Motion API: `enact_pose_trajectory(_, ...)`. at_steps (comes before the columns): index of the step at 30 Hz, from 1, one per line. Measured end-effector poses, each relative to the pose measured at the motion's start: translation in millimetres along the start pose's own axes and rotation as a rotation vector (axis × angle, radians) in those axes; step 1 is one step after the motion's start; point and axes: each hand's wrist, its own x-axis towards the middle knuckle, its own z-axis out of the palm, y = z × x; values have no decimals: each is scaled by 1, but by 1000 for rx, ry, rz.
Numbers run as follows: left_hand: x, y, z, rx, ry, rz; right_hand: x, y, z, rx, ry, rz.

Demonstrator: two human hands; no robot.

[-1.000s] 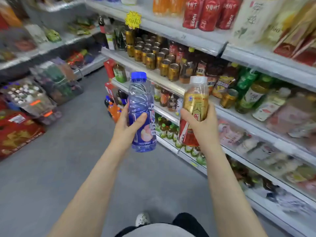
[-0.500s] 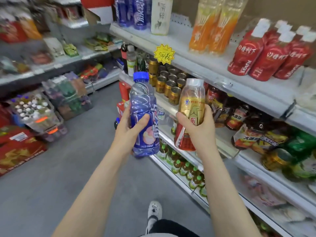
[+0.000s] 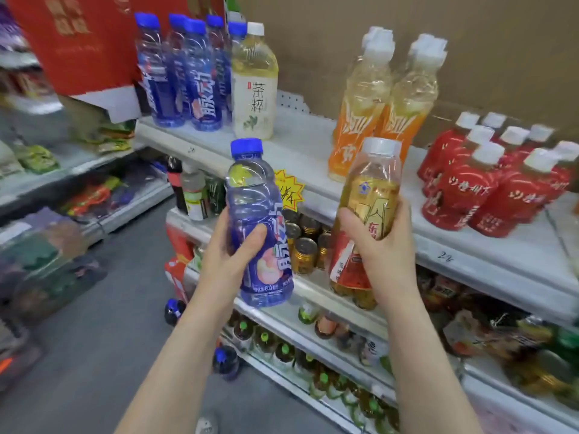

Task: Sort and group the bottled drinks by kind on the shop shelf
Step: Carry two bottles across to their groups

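Left hand (image 3: 230,252) gripping blue bottle (image 3: 258,227), right hand (image 3: 383,258) gripping amber bottle (image 3: 366,214)

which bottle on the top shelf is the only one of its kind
The pale tea bottle with a white cap, beside the blue bottles; all others stand grouped.

The left hand (image 3: 226,255) is gripping a blue-capped blue bottle (image 3: 250,195) upright. Just beside it, the right hand (image 3: 386,256) is holding a golden bottle (image 3: 370,189) with a white cap. Behind them, on the top shelf (image 3: 300,137), a cluster of blue bottles (image 3: 188,79), 1 pale tea bottle (image 3: 255,86), orange bottles (image 3: 385,108) and red bottles (image 3: 488,186) are standing in groups.
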Motion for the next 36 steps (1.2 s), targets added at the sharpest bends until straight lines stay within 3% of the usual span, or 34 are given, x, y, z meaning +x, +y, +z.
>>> enact_pose_trajectory(11, 126, 25, -63, -3, -262, -16, 31, -15, 97, 8, 251, -13)
enact_pose_trajectory(21, 166, 35, -29, -64, -437, 70, 22, -34, 89, -83, 414, -17)
enact_pose_trajectory(27, 226, 46, -35, 155, -156, 362, 10, -42, 73, -104, 476, -26)
enact_pose_trajectory(36, 298, 54, -80, 368, 72, 391, 49, -47, 124, -63, 352, -65)
